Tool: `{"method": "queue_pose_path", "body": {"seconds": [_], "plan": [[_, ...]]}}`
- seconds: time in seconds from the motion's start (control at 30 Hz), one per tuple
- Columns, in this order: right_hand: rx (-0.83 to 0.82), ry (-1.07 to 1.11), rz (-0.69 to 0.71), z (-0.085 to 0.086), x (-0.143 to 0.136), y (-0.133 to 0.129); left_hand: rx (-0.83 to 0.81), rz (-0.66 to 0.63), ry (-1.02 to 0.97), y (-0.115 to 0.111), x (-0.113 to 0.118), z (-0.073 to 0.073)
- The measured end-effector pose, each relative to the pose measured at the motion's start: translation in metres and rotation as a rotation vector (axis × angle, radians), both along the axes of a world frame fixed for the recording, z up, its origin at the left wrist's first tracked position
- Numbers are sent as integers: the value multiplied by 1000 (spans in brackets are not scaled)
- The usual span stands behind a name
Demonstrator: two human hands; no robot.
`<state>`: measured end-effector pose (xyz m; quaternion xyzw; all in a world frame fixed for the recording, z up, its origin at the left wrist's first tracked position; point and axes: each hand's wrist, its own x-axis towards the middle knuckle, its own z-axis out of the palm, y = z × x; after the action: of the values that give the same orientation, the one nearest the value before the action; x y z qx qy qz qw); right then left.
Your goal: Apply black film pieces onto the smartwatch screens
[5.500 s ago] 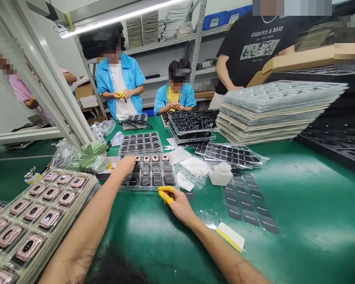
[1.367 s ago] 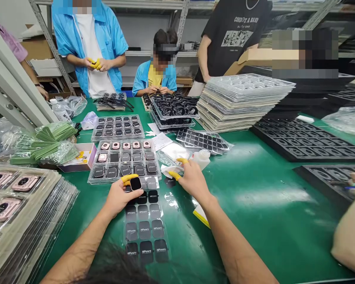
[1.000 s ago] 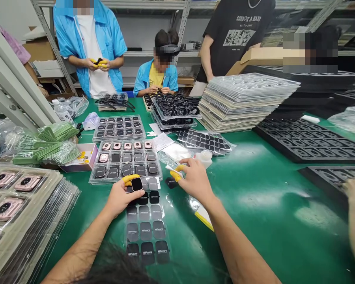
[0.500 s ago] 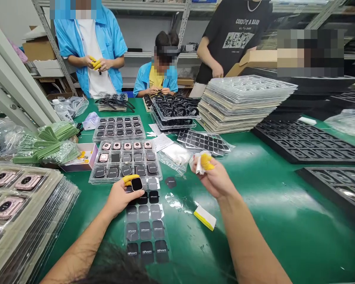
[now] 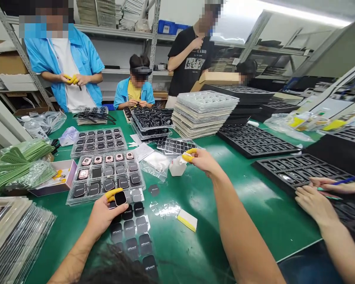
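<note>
My left hand (image 5: 103, 213), with yellow finger cots, is closed around a smartwatch body (image 5: 120, 198), its dark screen turned up. It hovers over the near edge of a clear tray (image 5: 106, 177) holding watch bodies and black squares. Beneath it lies a sheet of black "HiFuture" stickers (image 5: 131, 244). My right hand (image 5: 202, 159), also in yellow finger cots, pinches a crumpled white wipe (image 5: 184, 157) at the top of a small white bottle (image 5: 178, 167); the fingers partly hide both. A white and yellow block (image 5: 187, 220) lies on the green table.
Stacked trays (image 5: 204, 114) and black foam trays (image 5: 254, 138) stand at the back and right. Green straps (image 5: 17, 165) lie at left. A co-worker's hands (image 5: 316, 201) work at the right foam tray; other people are across the table.
My view has swung right and up. My right hand has brought the wipe to the white bottle, which now shows. My left hand still holds the watch. The co-worker's hands at right have come into view.
</note>
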<state>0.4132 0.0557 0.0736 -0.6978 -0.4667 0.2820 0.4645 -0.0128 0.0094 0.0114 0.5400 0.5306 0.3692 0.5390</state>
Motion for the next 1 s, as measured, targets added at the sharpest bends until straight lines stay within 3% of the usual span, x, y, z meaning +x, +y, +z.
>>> {"method": "queue_pose_path", "body": {"seconds": [0.47,0.57,0.73,0.83,0.9,1.0], "plan": [[-36,-150,-58,-12,-3,17,2,7,-6,0,1,-5],[-42,-222,-83,-7,-6,17,26,13,18,0,3,-3],[3,-359,-132,14,-16,3,118,-18,90,-9,6,8],[170,-388,-41,16,-49,-19,161,-37,83,-14,8,9],[295,-298,152,5,-90,-38,152,-62,56,-16,9,7],[324,-161,504,-22,-163,-66,151,-98,37,-18,11,3]]}}
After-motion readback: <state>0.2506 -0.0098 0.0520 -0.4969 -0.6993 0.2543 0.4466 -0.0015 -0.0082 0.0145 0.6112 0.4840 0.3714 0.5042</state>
